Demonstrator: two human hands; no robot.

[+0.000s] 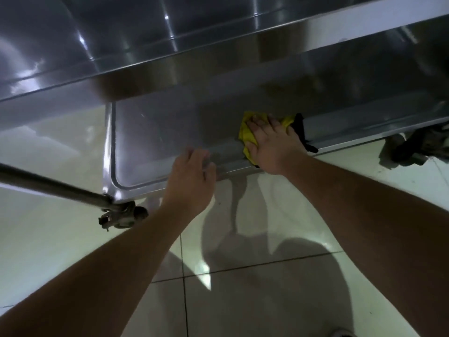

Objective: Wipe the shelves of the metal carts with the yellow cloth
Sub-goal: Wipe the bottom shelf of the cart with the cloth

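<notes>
I'm looking down at the bottom shelf (158, 135) of the metal cart (218, 69), a shallow steel tray with a raised lip, sitting low over the pale tiled floor (243, 300). My right hand (272, 142) is flat on the yellow cloth (246, 133), fingers (257, 124) straight and spread, palm pressing the cloth down where the shelf's near rim meets the tray surface; the cloth is bunched under the hand, yellow showing past the fingertips and along the thumb side, with a dark edge or backing sticking out on the far right of it. My left hand (192, 176) is on the near rim of the same shelf, to the left of the cloth and apart from it, fingers bent over the lip; how tightly they hold I cannot tell, since the fingertips blur against the metal. Above, the upper shelf (121, 40) fills the top of the view, shiny with light streaks. At lower left a round steel leg (53, 188) runs diagonally down to the shelf corner, with a caster wheel (124, 217) just below it on the floor. Over at the right edge a dark crumpled rag (418, 147) lies on the floor beside the cart. Both forearms reach in from the bottom corners.
</notes>
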